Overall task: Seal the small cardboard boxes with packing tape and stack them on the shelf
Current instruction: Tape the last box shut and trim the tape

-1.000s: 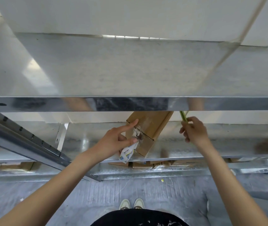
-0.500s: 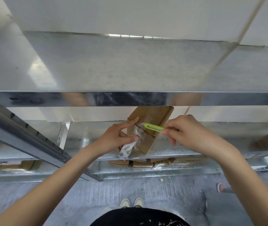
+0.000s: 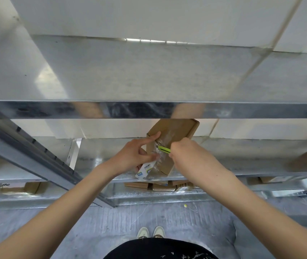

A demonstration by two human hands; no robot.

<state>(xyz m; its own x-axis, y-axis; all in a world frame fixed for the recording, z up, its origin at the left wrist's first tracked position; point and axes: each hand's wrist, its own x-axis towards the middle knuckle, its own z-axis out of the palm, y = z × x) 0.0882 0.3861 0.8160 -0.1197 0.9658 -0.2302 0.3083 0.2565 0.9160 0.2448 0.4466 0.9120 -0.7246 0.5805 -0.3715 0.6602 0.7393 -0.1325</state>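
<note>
Cardboard box (image 3: 169,144) tilting above the metal shelf (image 3: 223,166), left hand (image 3: 134,157) gripping it with the tape roll (image 3: 145,171), index finger pressing clear tape, right hand (image 3: 188,157) clenching a green cutter (image 3: 164,149) against the tape.

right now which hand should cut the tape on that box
Right. The right hand already grips the green cutter with its tip on the clear tape across the cardboard box. The left hand is busy steadying the box and holding the tape roll.

Both hands (image 3: 133,157) (image 3: 183,156) raised, fingers curled
</note>
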